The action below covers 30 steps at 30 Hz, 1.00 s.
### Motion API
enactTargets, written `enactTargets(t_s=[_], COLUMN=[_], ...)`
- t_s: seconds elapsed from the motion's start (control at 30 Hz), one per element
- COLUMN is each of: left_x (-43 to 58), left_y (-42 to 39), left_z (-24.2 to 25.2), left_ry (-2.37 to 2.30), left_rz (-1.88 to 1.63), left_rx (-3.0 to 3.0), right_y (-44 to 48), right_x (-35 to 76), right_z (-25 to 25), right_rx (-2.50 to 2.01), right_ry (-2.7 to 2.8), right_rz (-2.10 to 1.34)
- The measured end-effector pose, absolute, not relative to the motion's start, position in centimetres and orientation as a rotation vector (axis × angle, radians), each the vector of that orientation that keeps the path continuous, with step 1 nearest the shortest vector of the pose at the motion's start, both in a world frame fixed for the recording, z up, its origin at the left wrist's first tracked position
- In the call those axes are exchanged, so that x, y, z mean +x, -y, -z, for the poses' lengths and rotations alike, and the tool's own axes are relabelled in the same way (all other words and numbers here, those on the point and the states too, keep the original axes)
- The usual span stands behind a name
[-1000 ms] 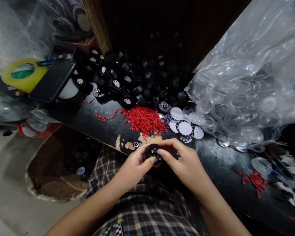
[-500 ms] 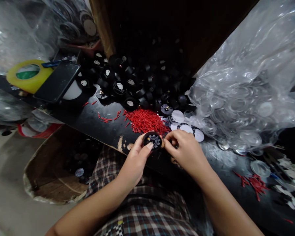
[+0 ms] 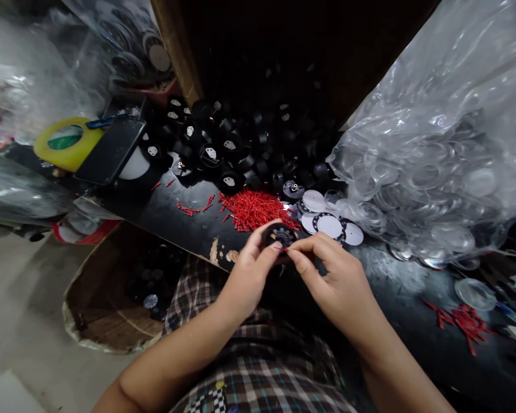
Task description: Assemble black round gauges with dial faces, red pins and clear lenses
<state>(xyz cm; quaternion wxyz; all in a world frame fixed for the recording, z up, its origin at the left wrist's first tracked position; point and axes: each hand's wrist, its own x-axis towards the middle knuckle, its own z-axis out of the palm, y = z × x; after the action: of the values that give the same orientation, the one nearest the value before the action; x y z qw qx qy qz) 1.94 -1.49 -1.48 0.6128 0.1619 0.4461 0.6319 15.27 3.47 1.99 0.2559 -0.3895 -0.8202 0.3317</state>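
Note:
My left hand (image 3: 250,278) is closed round a small black gauge (image 3: 278,234) with a dial face, its thumb along the near rim. Between the fingertips of my right hand (image 3: 333,274) is a thin red pointer (image 3: 281,249), lying across the near side of the dial. Whether the pointer touches the dial I cannot tell. Just beyond the gauge lies a heap of red pointers (image 3: 255,209). White and black dial discs (image 3: 329,226) lie in a loose stack past my right hand.
Many black gauge housings (image 3: 230,155) are piled at the back. A plastic bag of clear lenses (image 3: 425,178) bulges at right, near more red pointers (image 3: 466,321). At left are a phone (image 3: 112,150) and yellow tape roll (image 3: 47,140). A bin (image 3: 94,310) stands below the table edge.
My right hand has brought a red pointer over the near edge of the dial. The gauge is now tilted differently in my left hand. The whole view has shifted slightly.

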Motion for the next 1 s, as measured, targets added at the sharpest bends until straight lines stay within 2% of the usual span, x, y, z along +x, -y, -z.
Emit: enactTargets(t_s=[0.63, 0.8, 1.0], left_x=[2.2, 1.6, 0.8], left_y=[2.7, 2.3, 2.2], left_z=[0.2, 0.5, 0.6], left_ry=[-1.437, -1.249, -1.149], left_rz=[-1.351, -1.281, -1.21], left_rx=[0.899, 0.769, 0.654], right_y=[-2.2, -2.6, -3.7], right_x=[15.2, 15.3, 15.4], right_z=[-2.1, -2.1, -2.0], right_rx=[-1.281, -1.241, -1.041], right_ry=[2.201, 2.206, 2.419], right_rz=[-0.929, -0.952, -0.547])
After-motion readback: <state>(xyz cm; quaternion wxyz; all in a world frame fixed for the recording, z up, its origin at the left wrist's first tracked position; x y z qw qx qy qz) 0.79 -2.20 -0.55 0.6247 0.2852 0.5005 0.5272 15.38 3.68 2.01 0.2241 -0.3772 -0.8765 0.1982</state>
